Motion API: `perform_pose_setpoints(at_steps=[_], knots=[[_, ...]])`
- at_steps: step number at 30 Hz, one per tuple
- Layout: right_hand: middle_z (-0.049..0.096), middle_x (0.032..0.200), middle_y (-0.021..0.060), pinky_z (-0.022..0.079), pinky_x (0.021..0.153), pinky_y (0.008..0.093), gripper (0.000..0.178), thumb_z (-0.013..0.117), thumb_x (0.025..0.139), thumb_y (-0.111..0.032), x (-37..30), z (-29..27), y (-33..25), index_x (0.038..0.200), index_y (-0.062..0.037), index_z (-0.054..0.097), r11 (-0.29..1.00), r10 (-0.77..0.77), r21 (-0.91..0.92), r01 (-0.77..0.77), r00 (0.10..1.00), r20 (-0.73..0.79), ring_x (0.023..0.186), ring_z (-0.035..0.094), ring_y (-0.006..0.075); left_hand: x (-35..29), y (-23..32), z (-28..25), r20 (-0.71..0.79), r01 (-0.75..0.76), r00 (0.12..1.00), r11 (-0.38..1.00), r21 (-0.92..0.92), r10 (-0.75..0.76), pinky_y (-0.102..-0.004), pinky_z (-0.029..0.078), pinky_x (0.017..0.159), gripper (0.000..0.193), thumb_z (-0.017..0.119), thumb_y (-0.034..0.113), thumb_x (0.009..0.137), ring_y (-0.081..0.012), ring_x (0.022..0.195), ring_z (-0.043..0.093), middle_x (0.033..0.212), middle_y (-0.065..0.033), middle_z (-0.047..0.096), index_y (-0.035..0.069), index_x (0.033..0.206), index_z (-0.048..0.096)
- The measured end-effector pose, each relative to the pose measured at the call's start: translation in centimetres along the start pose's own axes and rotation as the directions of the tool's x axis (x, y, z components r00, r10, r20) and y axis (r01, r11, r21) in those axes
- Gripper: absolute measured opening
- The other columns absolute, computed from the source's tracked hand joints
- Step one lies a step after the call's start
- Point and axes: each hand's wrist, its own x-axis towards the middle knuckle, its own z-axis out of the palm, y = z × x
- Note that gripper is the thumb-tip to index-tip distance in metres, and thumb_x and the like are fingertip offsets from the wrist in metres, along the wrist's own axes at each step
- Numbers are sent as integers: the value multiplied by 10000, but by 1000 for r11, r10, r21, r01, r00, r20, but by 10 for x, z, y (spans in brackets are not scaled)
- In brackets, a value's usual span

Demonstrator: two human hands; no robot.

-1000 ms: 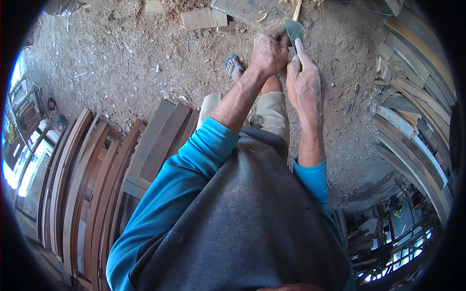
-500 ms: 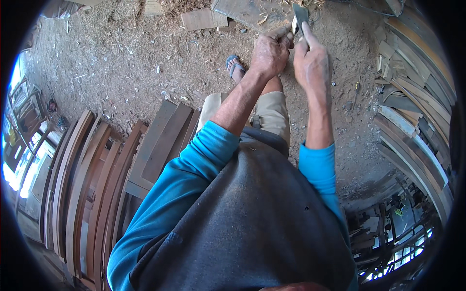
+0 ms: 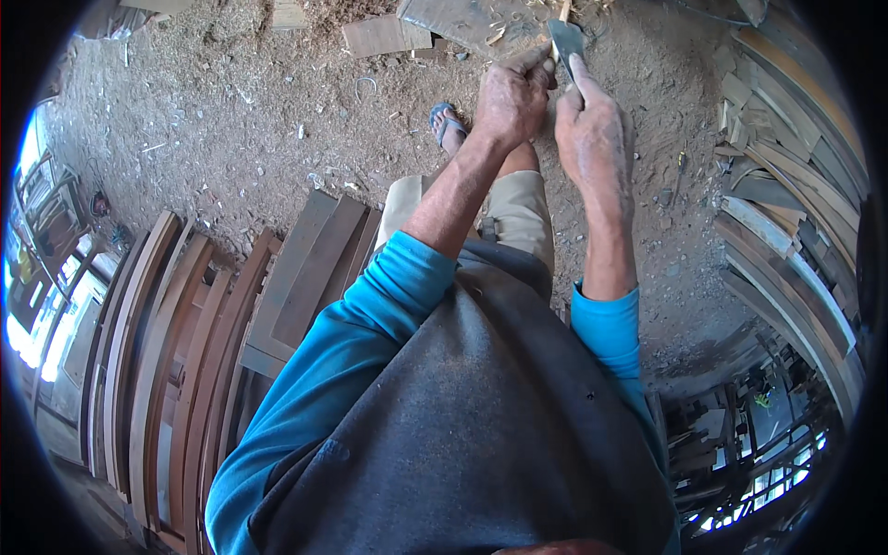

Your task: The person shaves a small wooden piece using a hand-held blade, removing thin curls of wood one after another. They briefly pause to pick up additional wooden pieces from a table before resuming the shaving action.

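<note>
Near the top of the view, my left hand (image 3: 511,104) is closed on a thin, pale wooden stick. Its far tip, the wooden stick (image 3: 565,10), shows beyond the blade. My right hand (image 3: 597,139) grips a flat, grey, broad-ended metal blade (image 3: 567,39), with the index finger stretched along it. The blade lies against or across the stick, close to the left fingertips; exact contact cannot be made out. Whatever handle the blade has is hidden inside the right hand.
A grey-brown board (image 3: 449,20) with wood shavings lies on the dirt floor (image 3: 277,120) beyond my hands. Long planks (image 3: 166,351) are stacked at the left. More wood pieces (image 3: 795,250) pile up at the right. A sandalled foot (image 3: 449,125) stands below my left hand.
My right hand has drawn slightly back toward me, and the blade has shifted down and left. The stick's tip now shows past it. My left hand stays nearly in place.
</note>
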Motion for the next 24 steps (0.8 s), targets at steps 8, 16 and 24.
perform_pose_setpoints(at_steps=[8,16,24], knots=[[728,1103,291,556,941,532,462,459,1009,-222,40,8,7,1399,-45,633,995,-76,49,87,976,-203,1018,707,476,3,-8,3,-1,-74,997,997,5,74,-338,585,821,341,642,168,1024,-202,890,759,951,-170,791,-13,1308,690],[724,1178,280,587,873,417,470,485,1046,-220,-20,-10,22,1457,-14,583,919,104,392,-46,986,-127,960,754,323,0,-9,17,-79,-134,987,989,63,139,-352,589,725,325,645,178,1008,-193,775,755,852,-154,774,19,1283,709],[703,1040,284,578,796,489,402,569,997,-152,-38,18,41,1375,-47,661,967,-84,221,124,980,-182,916,721,427,-14,9,19,-153,-212,955,947,241,253,-411,585,733,224,692,142,917,-340,781,753,836,-214,742,17,1093,753]])
